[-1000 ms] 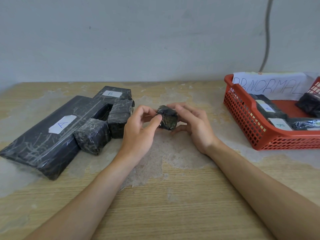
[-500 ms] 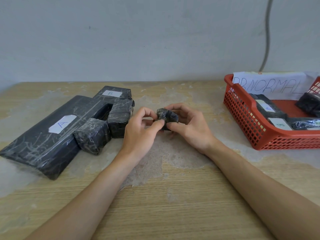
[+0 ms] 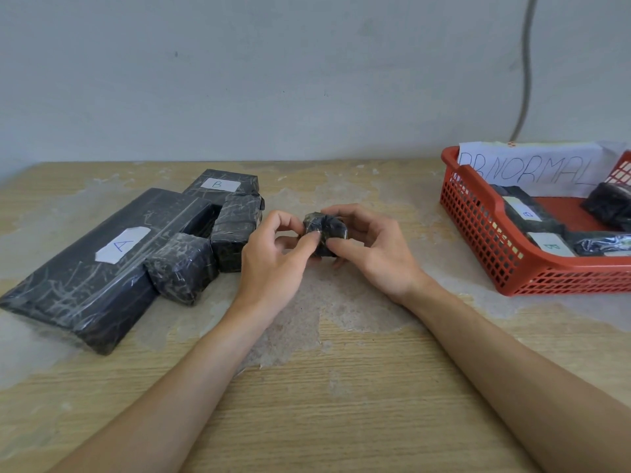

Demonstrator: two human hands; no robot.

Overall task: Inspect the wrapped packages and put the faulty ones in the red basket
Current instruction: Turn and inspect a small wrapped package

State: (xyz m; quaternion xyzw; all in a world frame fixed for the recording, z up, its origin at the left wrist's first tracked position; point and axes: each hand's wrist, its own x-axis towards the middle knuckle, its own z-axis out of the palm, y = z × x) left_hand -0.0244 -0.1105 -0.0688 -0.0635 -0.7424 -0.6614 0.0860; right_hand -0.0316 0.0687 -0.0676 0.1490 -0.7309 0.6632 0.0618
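Wooden table (image 3: 341, 387): wrapped packages (image 3: 102, 261), red basket (image 3: 478, 216)

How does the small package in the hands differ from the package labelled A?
The small package is a compact lump; package A is a long flat slab. The left hand and right hand pinch the small package; package A lies on the table. Package A bears a white label; the small package shows none. Both are wrapped in black film.
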